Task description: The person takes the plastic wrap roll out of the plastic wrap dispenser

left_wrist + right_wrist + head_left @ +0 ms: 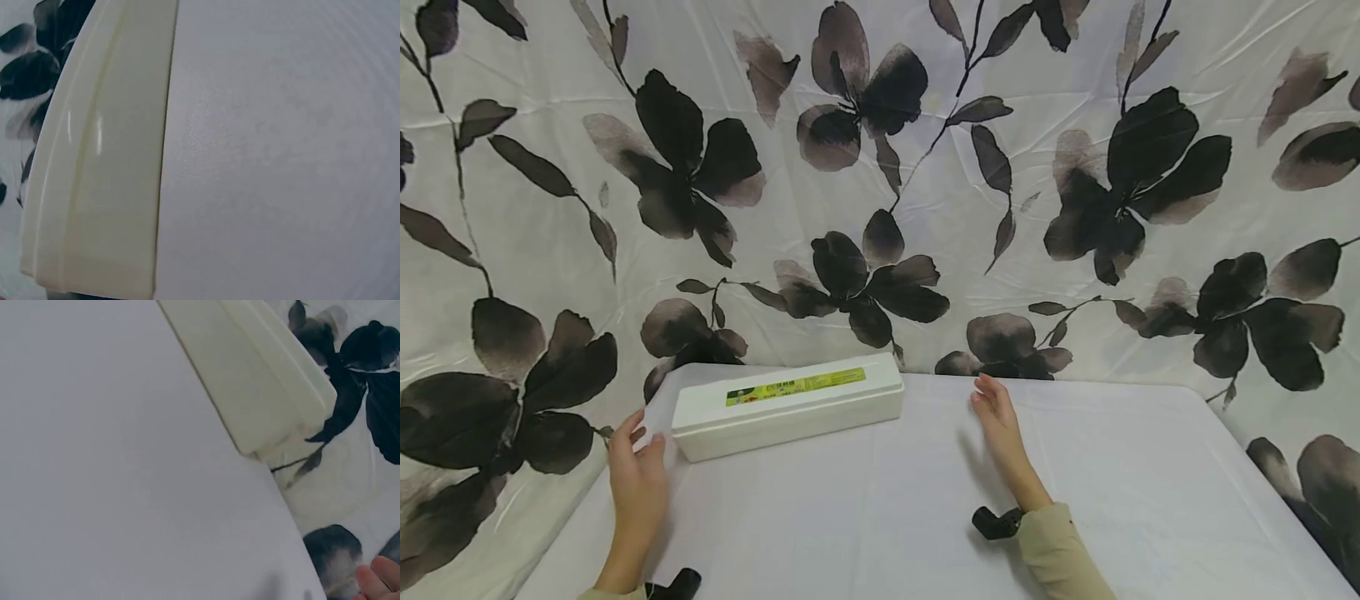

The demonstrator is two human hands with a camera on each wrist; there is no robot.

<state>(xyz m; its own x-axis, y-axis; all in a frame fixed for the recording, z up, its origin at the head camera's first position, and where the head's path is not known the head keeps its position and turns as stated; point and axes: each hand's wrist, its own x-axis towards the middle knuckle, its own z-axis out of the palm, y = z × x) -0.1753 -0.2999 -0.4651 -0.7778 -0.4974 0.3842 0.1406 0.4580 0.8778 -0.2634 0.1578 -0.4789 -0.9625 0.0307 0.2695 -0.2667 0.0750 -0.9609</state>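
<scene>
A long cream-white box (pixel 790 406) with a green and yellow label lies on the white table (pixel 925 517) near its far edge. My left hand (pixel 636 467) hovers just beside the box's left end, fingers relaxed and straight, holding nothing. My right hand (pixel 1000 421) is off to the right of the box, a short gap away, fingers extended and empty. In the left wrist view the box (pixel 100 162) fills the left side, with no fingers showing. In the right wrist view the box's end (pixel 262 381) lies top centre and a fingertip (pixel 378 581) shows at bottom right.
A white cloth printed with large dark flowers (pixel 880 167) hangs behind and around the table. The table's left edge (pixel 580 508) and right edge (pixel 1262 492) fall away to this cloth. Black wrist-camera mounts (pixel 996 522) sit on both wrists.
</scene>
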